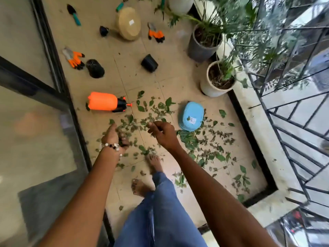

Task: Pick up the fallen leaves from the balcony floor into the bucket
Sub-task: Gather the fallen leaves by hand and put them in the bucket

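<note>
Here, a glass door in a dark frame is seen along the left edge, beside a floor of pale matte tiles. An orange plastic spray bottle is laid on its side on the tiles, its long axis running left to right and its nozzle pointed right toward the scattered leaves. Nearer the top, orange-and-grey garden gloves, small black plastic pots tipped on their sides and a round tan woven basket turned upside down are spread about.

The left hand, with a beaded bracelet at its wrist, is held palm up, its fingers curled round a small clump of dark, crumpled leaves. The right hand is held just beside it, fingertips pinched together; whether a leaf is gripped cannot be told through the blur. Bare feet and blue denim trouser legs are seen below both hands.

The leaves, flat and oval, some glossy green and others dull and shrivelled, are strewn over the tiles in front of and to the right of the feet, pointing every way. The bucket, light blue smooth plastic with rounded corners, is stood upside down among them, its base upward with a small label and one leaf on it.

At the right, grey and white planters with feathery plants are set against a dark metal railing.
</note>
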Tool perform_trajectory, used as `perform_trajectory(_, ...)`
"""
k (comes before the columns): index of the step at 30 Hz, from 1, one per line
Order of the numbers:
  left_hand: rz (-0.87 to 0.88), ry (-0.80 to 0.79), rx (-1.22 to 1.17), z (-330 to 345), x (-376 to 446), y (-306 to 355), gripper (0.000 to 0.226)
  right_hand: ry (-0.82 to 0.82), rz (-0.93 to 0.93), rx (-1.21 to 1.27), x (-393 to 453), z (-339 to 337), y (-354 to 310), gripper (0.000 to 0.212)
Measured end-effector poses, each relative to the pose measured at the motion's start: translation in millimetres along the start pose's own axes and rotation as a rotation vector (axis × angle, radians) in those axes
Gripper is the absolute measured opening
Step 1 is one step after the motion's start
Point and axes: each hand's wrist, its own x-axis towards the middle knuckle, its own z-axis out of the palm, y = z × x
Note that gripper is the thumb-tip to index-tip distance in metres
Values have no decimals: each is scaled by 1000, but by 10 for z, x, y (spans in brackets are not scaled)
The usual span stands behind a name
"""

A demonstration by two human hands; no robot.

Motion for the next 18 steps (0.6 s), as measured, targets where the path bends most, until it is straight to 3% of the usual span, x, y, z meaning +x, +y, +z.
perform_trajectory(7, 108, 157, -69, -374, 1611, 31, 37, -238, 9, -201, 899, 917, 1429, 47)
perform_trajectory(14, 174, 243, -107, -882, 4022, -48, 41, -508, -133, -473, 2140, 2280, 2945, 19)
perform_trajectory(18, 297, 271, -86, -949, 5221, 8, 41, -680, -288, -693, 2816, 3174, 3592, 35)
